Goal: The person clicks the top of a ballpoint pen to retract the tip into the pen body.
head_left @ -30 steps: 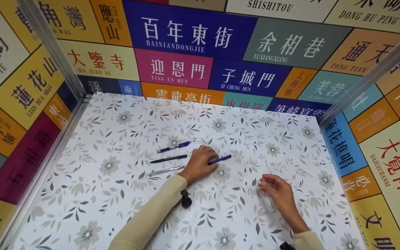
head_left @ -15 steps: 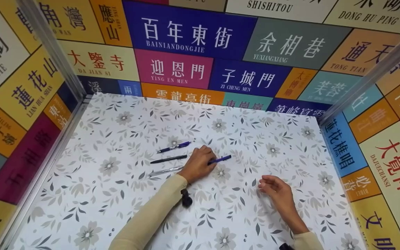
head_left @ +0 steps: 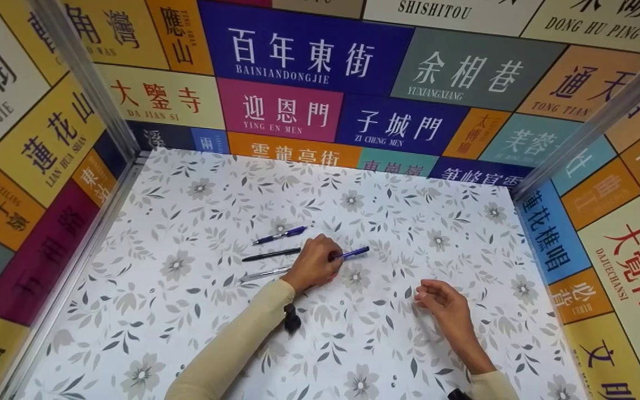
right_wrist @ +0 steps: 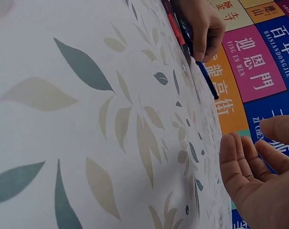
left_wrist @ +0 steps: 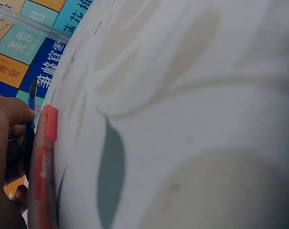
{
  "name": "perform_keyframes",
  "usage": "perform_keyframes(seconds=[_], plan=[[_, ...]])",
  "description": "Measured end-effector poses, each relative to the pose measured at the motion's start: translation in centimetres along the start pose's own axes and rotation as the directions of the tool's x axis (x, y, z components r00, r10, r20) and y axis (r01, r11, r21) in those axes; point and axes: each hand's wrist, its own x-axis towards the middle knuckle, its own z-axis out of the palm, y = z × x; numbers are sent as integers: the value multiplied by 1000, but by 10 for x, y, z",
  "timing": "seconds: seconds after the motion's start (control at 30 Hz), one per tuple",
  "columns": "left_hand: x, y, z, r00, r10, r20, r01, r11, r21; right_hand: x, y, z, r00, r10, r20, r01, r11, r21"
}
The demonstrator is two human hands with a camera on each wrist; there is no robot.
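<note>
My left hand point(head_left: 314, 262) pinches a blue pen point(head_left: 356, 253), low over the flower-patterned tabletop. The pen's free end points right, and the hand covers its other end. Close beside it in the left wrist view lies a pen with a clear barrel and red cap point(left_wrist: 49, 124); in the head view my hand hides it. To the left lie a dark blue pen with a clip point(head_left: 280, 236), a black pen point(head_left: 269, 255) and a clear silvery pen point(head_left: 264, 273). Off to the right, my right hand point(head_left: 446, 308) holds nothing, its fingers loosely bent.
White floral paper covers the tabletop point(head_left: 209, 333). Panels with coloured place-name signs point(head_left: 309, 50) stand along the back and both sides. Metal posts point(head_left: 95, 83) mark the corners. Dark wrist cameras point(head_left: 292, 319) sit at the sleeves.
My left hand has shifted slightly left and turned a little, and the blue pen's free end has moved slightly with it. The right hand and the other pens look the same.
</note>
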Motion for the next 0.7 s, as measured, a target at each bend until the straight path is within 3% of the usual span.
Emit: perform_keyframes(seconds=[0.3, 0.7], plan=[[-3, 8, -13, 1000, -6, 30, 7, 1000, -21, 1, -1, 2, 1000, -15, 9, 15, 1000, 25], [-5, 26, -26, 999, 37, 14, -36, 999, -31, -1, -3, 2, 1000, -18, -5, 18, 1000, 24]])
